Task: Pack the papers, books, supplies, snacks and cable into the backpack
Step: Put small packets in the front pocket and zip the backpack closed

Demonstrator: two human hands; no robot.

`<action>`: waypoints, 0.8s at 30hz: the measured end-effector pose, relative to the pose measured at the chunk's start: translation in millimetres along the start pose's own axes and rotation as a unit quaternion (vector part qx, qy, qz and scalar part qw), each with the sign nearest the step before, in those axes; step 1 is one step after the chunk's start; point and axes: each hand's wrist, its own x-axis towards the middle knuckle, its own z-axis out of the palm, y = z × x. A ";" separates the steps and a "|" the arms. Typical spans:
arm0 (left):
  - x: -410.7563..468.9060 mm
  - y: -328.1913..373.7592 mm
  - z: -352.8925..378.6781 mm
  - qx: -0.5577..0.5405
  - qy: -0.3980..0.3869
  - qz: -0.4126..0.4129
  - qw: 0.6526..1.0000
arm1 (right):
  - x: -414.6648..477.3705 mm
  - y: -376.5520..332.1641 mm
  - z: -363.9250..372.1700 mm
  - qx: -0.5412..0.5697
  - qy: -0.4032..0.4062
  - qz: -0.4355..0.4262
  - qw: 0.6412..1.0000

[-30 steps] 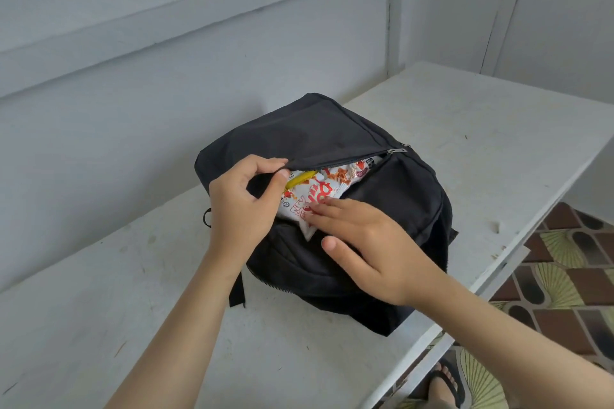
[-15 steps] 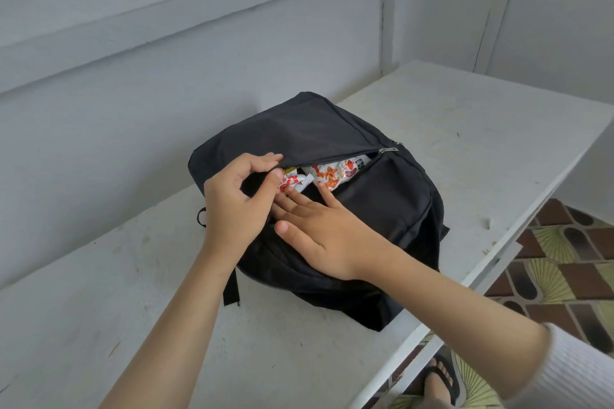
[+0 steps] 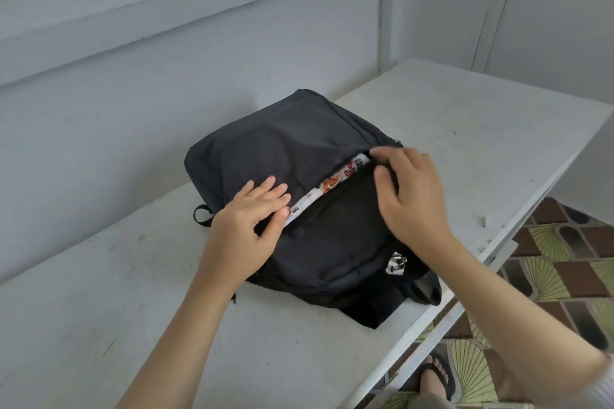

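A black backpack (image 3: 282, 143) lies flat on the white table (image 3: 465, 129). Its front pocket is open along a narrow slit, where a white and orange snack packet (image 3: 332, 181) shows inside. My left hand (image 3: 246, 226) rests at the slit's left end, fingers laid flat on the upper fabric and thumb beside the packet's corner. At the slit's right end my right hand (image 3: 412, 196) has its fingers curled, index and thumb pinching the pocket's edge near the zipper pull. No other contents are visible.
A grey wall runs close behind the table. The table's front edge runs diagonally at the right, with patterned floor tiles (image 3: 564, 259) below it and a foot in a sandal (image 3: 435, 375). A strap buckle (image 3: 395, 264) lies near my right wrist.
The snack packet has sunk deeper into the pocket and the slit has narrowed. My right hand moved from the packet to the slit's right end. My left hand flattened onto the flap.
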 end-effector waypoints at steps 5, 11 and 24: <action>-5.1 1.8 1.6 0.002 0.020 0.005 1.000 | 27.2 22.5 -2.1 -0.133 -0.077 0.089 0.984; -7.2 5.1 0.5 -0.011 0.036 -0.011 0.999 | 31.9 23.6 -5.4 -0.079 -0.036 0.068 0.994; 42.8 41.2 9.9 -0.007 0.035 0.039 0.999 | 25.0 1.6 -6.0 -0.007 0.037 -0.062 0.997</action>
